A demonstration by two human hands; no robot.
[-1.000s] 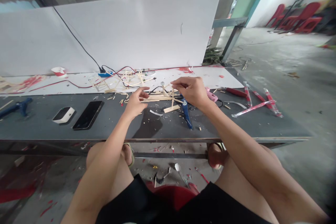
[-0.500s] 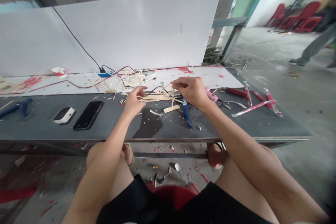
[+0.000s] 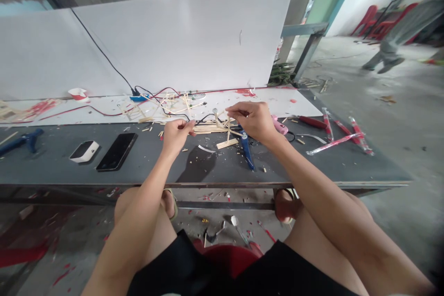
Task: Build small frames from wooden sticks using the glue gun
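Observation:
My right hand (image 3: pixel 255 121) pinches a small frame of thin wooden sticks (image 3: pixel 228 125) by its upper end, above the table. Left of it, my left hand (image 3: pixel 176 138) has thumb and forefinger pressed together at the end of a pile of loose wooden sticks (image 3: pixel 210 128); what is between these fingertips, if anything, is too small to make out. A short row of sticks (image 3: pixel 227 144) lies below the frame. Beside that, a blue tool (image 3: pixel 246 150) points its handle toward me, its upper part partly hidden by the frame and my right hand.
A black phone (image 3: pixel 117 152) and a white box-shaped device (image 3: pixel 84 151) lie on the left. Red plastic-wrapped sticks (image 3: pixel 342 141) and a pink object (image 3: pixel 279 126) lie on the right. Stick frames (image 3: pixel 178 101) and cables are behind. A person's legs (image 3: pixel 391 51) show far right.
My left hand has lowered slightly and its fingers have closed into a pinch. My right hand and the frame stay in place. The person in the background has stepped leftward.

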